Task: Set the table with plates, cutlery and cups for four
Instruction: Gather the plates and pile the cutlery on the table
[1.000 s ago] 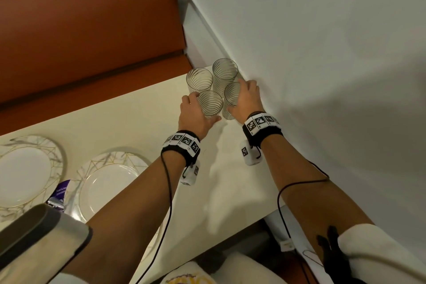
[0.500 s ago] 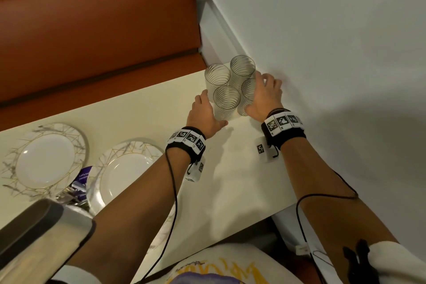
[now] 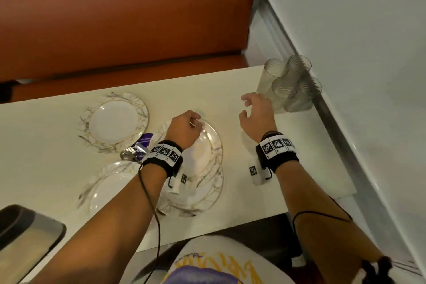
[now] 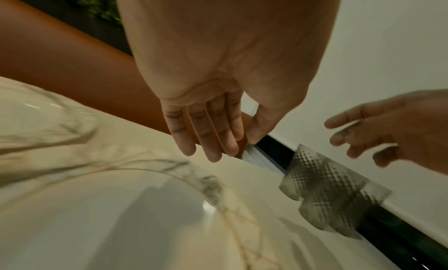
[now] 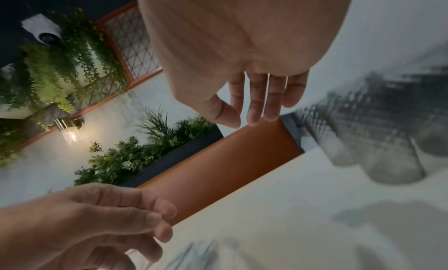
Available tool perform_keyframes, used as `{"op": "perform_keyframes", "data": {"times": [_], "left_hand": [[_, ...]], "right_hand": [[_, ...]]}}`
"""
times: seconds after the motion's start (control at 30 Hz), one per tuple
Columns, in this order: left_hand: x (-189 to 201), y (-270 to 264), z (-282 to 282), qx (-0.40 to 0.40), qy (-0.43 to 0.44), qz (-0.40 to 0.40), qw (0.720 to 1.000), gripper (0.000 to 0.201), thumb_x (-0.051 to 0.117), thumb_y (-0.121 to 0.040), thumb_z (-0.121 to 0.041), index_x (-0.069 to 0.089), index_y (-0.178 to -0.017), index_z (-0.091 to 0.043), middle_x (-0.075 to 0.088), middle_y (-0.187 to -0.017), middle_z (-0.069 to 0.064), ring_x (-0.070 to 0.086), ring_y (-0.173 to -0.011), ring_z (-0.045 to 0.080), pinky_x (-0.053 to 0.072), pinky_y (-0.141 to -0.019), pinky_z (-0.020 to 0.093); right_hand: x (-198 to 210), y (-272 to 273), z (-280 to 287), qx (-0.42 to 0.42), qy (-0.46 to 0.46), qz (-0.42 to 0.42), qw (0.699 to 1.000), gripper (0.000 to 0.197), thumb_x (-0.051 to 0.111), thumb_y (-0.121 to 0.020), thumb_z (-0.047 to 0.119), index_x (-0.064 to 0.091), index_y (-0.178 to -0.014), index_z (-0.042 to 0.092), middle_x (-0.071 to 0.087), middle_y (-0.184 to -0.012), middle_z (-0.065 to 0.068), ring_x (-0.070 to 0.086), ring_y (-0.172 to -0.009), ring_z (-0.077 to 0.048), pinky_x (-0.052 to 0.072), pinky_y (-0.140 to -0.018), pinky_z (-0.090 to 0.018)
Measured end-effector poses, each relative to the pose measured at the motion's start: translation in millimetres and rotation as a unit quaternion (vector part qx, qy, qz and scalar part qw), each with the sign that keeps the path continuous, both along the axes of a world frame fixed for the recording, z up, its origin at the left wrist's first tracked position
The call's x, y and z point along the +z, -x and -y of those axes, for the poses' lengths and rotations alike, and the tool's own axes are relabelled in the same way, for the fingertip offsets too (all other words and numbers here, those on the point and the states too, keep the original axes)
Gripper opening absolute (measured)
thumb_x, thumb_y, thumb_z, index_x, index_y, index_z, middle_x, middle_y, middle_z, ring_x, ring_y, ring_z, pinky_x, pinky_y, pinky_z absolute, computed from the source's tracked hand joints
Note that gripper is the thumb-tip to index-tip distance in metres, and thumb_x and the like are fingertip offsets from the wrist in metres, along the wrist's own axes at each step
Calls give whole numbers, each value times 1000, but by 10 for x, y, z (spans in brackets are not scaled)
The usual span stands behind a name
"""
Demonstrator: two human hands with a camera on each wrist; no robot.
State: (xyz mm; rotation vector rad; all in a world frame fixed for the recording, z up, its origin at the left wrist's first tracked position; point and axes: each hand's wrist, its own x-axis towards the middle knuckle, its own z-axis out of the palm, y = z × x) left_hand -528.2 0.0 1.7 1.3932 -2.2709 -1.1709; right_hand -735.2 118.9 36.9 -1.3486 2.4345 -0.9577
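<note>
Four ribbed clear glass cups (image 3: 288,85) clustered at worktop (image 3: 57,122) 2 o'clock | four marbled gold-veined plates (image 3: 115,122) bunched centrally, undistributed | left hand (image 3: 184,129) and right hand (image 3: 255,115) fingers released, empty.

No legible text; purple packet (image 3: 143,145) print too blurred.

Ribbed clear glasses (image 3: 280,86), glossy marbled plates (image 3: 115,122), smooth matt table (image 3: 230,80).

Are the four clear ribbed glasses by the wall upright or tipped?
Upright: the four clear ribbed glasses stand clustered, open rims up, on the cream table.
</note>
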Motion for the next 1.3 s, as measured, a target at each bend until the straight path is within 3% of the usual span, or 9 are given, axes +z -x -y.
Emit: {"op": "perform_keyframes", "data": {"times": [0.27, 0.4, 0.57, 0.67, 0.73, 0.87, 1.03, 1.2, 1.3], "left_hand": [[-238, -1481, 107, 99, -47, 16, 994, 21, 60, -95, -24, 71, -113, -21, 73, -102, -6, 68, -88, 14, 55, -77, 23], [-312, -1957, 125, 135, -50, 22, 989, 24, 55, -96, -17, 71, -115, -16, 69, -106, -4, 63, -92, 14, 38, -64, 4], [-357, -2300, 127, 161, -70, 4, 984, 20, 62, -95, -19, 72, -112, -17, 72, -106, -2, 65, -90, 11, 38, -66, 5], [-333, -2341, 133, 164, -74, -12, 984, 18, 62, -95, -18, 72, -110, -17, 73, -105, -3, 67, -92, 13, 40, -67, 6], [-300, -2319, 138, 164, -78, -18, 983, 17, 63, -95, -19, 72, -110, -19, 72, -106, -2, 67, -92, 14, 41, -68, 8], [-222, -2216, 147, 155, -77, -26, 985, 17, 60, -96, -16, 70, -110, -19, 69, -101, -4, 61, -85, 5, 38, -65, 6], [-102, -2122, 166, 134, -71, -51, 987, 19, 61, -100, -22, 69, -116, -14, 70, -106, -1, 65, -98, 14, 56, -81, 22], [-27, -2136, 211, 153, -91, -75, 981, 40, 57, -102, -47, 64, -124, -16, 69, -113, -1, 66, -103, 17, 51, -84, 25], [1, -2227, 222, 178, -151, -125, 964, 62, 51, -91, -75, 65, -118, -21, 74, -106, -1, 72, -99, 23, 59, -93, 42]], "right_hand": [[-768, -1032, 152, -66, -280, 78, 955, 71, 71, -87, 31, 38, -147, 13, 46, -142, -13, 39, -132, -35, 40, -107, -46], [-966, -1159, 205, -90, -320, 45, 942, 67, 73, -86, 34, 44, -142, 12, 48, -139, -16, 40, -130, -36, 41, -104, -45], [-1072, -1059, 252, -103, -348, 85, 928, 47, 70, -83, 39, 65, -123, 14, 58, -129, -16, 46, -124, -39, 42, -98, -45], [-958, -993, 242, -111, -292, 132, 941, 31, 64, -77, 32, 72, -95, 8, 71, -99, -15, 66, -101, -39, 51, -76, -33], [-764, -995, 223, -127, -234, 183, 946, 26, 62, -86, 21, 69, -99, -1, 72, -95, -14, 70, -91, -34, 48, -63, -28], [-444, -932, 223, -135, -127, 221, 957, 36, 61, -93, 15, 57, -129, 10, 62, -119, -5, 60, -105, -25, 49, -88, -32], [-38, -986, 308, -64, -43, 193, 978, 29, 58, -98, 19, 60, -127, 13, 64, -120, -6, 59, -103, -21, 44, -86, -28], [230, -1213, 505, -50, 29, 200, 978, 24, 56, -99, 18, 60, -124, 18, 63, -117, 1, 59, -105, -18, 50, -95, -34], [242, -1437, 654, -46, 66, 245, 966, 20, 57, -98, 18, 59, -116, 26, 66, -115, 2, 64, -103, -18, 55, -95, -38]]}}
